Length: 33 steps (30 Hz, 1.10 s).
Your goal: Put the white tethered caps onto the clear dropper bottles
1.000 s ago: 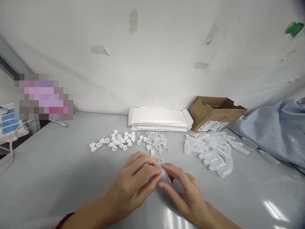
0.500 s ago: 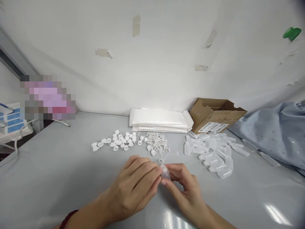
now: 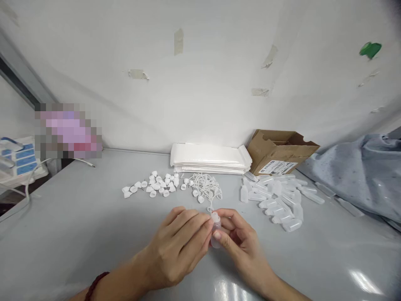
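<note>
A small translucent plastic bottle [image 3: 216,239] stands nearly upright between my hands, its neck and white top facing up. My right hand [image 3: 239,240] is closed on it, thumb across the near side and fingers behind. The fingers of my left hand [image 3: 180,244] are bent and pressed together against the bottle's left side near the neck; their tips are partly hidden. A thin white cord [image 3: 211,205] runs from the tangle of white cords [image 3: 205,186] down to the bottle's top.
White caps [image 3: 161,184] lie scattered behind my left hand. Many translucent bottles [image 3: 282,202] are heaped at the right. White padded envelopes [image 3: 209,156] and an open cardboard box [image 3: 278,152] stand against the wall. Grey-blue fabric [image 3: 354,167] covers the right edge; a cable [image 3: 84,161] lies at left.
The bottle has come more upright and more of its body shows. My right thumb has shifted up along it. The cord at its top now hangs straighter.
</note>
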Available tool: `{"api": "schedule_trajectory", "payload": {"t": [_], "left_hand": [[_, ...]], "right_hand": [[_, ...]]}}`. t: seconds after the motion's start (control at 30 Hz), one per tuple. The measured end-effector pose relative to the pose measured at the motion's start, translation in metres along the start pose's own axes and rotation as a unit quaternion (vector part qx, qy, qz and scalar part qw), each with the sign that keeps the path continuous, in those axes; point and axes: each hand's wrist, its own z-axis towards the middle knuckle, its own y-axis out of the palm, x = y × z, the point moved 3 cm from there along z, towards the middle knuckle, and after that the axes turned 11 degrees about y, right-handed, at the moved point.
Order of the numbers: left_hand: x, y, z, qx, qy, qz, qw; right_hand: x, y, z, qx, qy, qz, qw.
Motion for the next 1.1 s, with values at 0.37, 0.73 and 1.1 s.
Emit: {"api": "schedule_trajectory", "payload": {"t": [0.37,0.73,1.1], "left_hand": [[0.002,0.011,0.005,-0.094,-0.091,-0.061,0.99],[-0.025,-0.058,-0.077,-0.194,-0.306,-0.082,0.928],[-0.062,-0.11,-0.139,-0.285,-0.445,-0.097,0.843]], "right_hand": [[-0.003,0.005,0.001,0.01,0.035,0.036,0.999],[0.007,-0.001,0.001,-0.011,0.093,-0.055,0.994],[0.013,-0.007,0.014,0.058,0.107,-0.113,0.986]]}}
